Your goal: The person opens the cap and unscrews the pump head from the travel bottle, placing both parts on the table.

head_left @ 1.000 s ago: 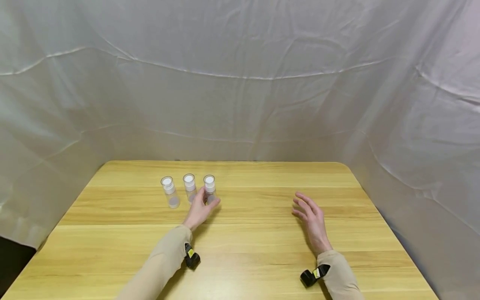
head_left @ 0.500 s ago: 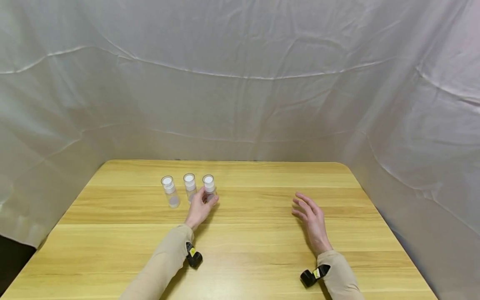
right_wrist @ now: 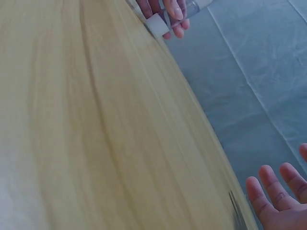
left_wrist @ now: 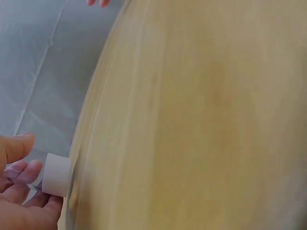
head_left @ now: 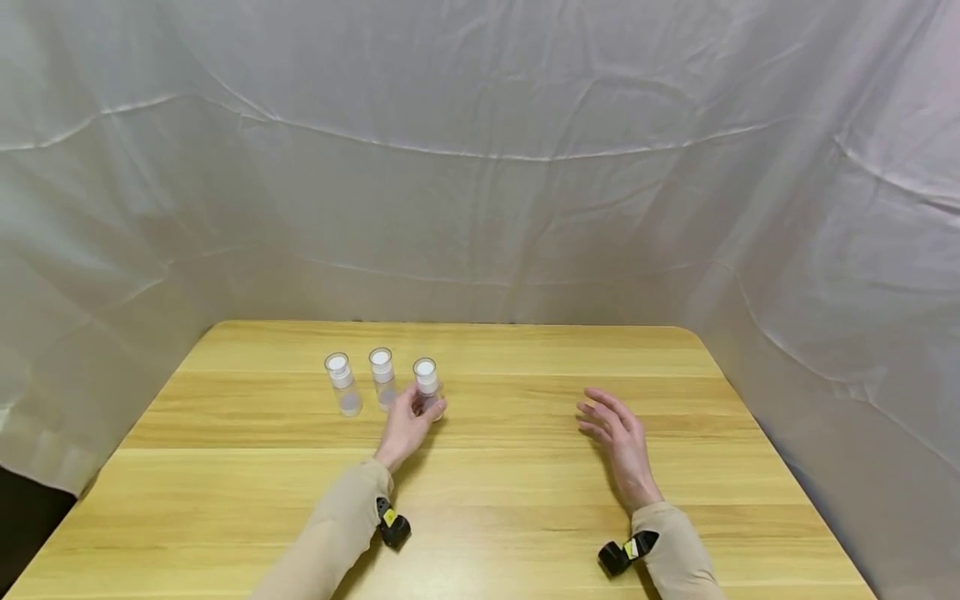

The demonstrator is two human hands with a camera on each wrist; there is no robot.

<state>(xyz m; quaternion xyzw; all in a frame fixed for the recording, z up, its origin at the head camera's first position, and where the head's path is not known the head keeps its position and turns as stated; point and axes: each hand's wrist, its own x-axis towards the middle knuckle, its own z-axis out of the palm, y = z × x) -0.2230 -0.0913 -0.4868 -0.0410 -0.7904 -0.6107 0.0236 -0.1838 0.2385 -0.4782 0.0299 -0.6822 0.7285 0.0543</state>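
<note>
My left hand (head_left: pixel 405 427) grips a clear bottle with a white collar (head_left: pixel 426 377), thumb on its right side and fingers behind it. The bottle stands nearly upright at the right end of a row. Its white base (left_wrist: pixel 56 175) shows below the fingers in the left wrist view; whether it touches the table I cannot tell. To its left stand two similar clear bottles, the middle one (head_left: pixel 382 371) close to my fingertips and the far-left one (head_left: pixel 341 379) beyond. Off to the right, my right hand (head_left: pixel 618 437) hovers over or rests near the table with loosely bent fingers, holding nothing.
A wooden table (head_left: pixel 510 500) spans the scene. Grey-white cloth (head_left: pixel 480 208) hangs behind it and along both sides. Each wrist carries a black strapped camera, such as the left wrist camera (head_left: pixel 393 529).
The gripped bottle has shifted slightly toward me and to the right with my left hand, widening its gap from the middle bottle. My right hand has barely moved.
</note>
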